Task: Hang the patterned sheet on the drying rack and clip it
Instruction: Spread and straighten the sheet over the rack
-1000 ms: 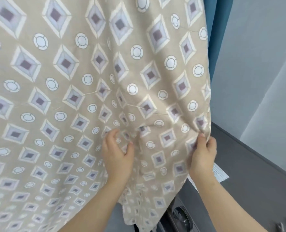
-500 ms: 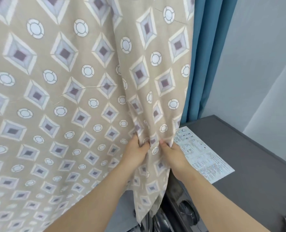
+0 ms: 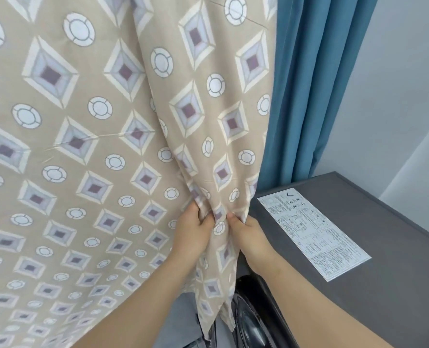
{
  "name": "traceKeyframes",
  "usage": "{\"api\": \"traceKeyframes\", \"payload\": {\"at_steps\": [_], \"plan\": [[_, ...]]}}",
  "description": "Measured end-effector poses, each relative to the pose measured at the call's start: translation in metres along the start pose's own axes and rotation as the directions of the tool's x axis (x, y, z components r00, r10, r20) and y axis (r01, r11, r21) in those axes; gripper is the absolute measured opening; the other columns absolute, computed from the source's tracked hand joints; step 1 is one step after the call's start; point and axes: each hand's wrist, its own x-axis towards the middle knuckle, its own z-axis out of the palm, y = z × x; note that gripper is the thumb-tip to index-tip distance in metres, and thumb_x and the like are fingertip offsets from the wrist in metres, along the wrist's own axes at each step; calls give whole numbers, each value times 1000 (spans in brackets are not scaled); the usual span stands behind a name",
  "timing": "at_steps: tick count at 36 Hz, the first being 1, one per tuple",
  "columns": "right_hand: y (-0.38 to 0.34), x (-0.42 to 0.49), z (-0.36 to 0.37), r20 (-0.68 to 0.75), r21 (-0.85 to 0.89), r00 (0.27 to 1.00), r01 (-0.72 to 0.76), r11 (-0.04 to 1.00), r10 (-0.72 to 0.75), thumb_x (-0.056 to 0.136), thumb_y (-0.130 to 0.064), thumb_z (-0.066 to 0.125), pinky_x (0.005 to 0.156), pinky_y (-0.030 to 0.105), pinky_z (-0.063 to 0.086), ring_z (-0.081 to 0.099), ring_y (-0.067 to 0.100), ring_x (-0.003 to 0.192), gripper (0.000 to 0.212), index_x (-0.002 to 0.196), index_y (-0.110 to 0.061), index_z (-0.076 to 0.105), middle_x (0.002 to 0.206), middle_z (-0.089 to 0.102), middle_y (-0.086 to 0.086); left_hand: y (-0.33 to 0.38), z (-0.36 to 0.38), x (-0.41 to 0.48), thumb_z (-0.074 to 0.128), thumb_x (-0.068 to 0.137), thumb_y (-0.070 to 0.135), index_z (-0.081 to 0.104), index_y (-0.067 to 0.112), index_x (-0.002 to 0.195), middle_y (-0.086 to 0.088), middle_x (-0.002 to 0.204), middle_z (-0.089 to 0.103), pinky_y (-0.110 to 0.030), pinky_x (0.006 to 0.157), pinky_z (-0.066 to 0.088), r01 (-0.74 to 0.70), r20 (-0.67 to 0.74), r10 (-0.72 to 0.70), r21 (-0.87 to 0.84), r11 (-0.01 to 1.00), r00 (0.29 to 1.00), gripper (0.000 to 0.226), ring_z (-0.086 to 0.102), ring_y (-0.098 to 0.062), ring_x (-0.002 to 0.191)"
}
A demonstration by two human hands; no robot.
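Note:
The patterned sheet (image 3: 88,136), beige with purple diamonds and white rings, hangs down and fills the left and middle of the view. Its right edge is gathered into folds. My left hand (image 3: 191,234) pinches a fold of the sheet near that edge. My right hand (image 3: 248,234) grips the bunched edge just to the right, almost touching the left hand. The drying rack and any clips are out of sight.
A dark grey washing machine (image 3: 389,247) stands at the lower right with a white instruction label (image 3: 314,232) on its top; its round door (image 3: 251,322) shows below. A blue curtain (image 3: 314,84) hangs behind the sheet's edge, with a pale wall (image 3: 404,71) to the right.
My hands came together at the sheet's right edge, gathering it leftward. This uncovered the blue curtain and the washing machine's label.

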Motion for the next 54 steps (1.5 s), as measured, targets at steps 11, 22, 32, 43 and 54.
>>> {"api": "traceKeyframes", "payload": {"at_steps": [11,22,32,43,54], "plan": [[3,2,-12,0,-237,999,-52,970,54,86,-11,64,71,26,58,68,15,78,18,103,-9,66,92,71,4,-9,-7,9,66,81,16,43,31,83,7,77,53,-29,68,43,20,-129,-21,-9,1000,991,27,53,-10,73],[8,-23,-83,-441,-14,897,-43,999,32,95,-17,49,78,36,49,58,22,79,17,81,-15,59,84,62,6,-4,21,-18,61,84,13,41,33,85,8,76,49,-27,65,44,-109,-75,117,99,989,990,29,50,-9,65],[-35,-29,-112,-762,88,636,291,953,-124,98,-17,39,57,16,41,46,10,63,29,68,-16,42,70,46,-3,14,37,-20,58,84,4,42,41,93,13,86,55,-7,65,42,-228,77,223,56,972,972,42,53,7,69],[-50,-12,-93,102,132,993,-70,989,57,72,-25,62,84,36,49,63,30,95,49,112,4,60,105,65,19,36,31,2,58,85,19,42,49,90,19,89,60,-26,78,48,-191,124,176,126,973,977,33,59,0,81],[-153,16,-52,272,393,950,35,919,-152,80,-44,50,69,31,56,71,19,81,40,106,-16,63,90,73,4,111,6,36,58,83,8,46,41,90,12,84,61,-45,76,52,-374,-32,375,10,927,927,35,60,-10,68]]}}
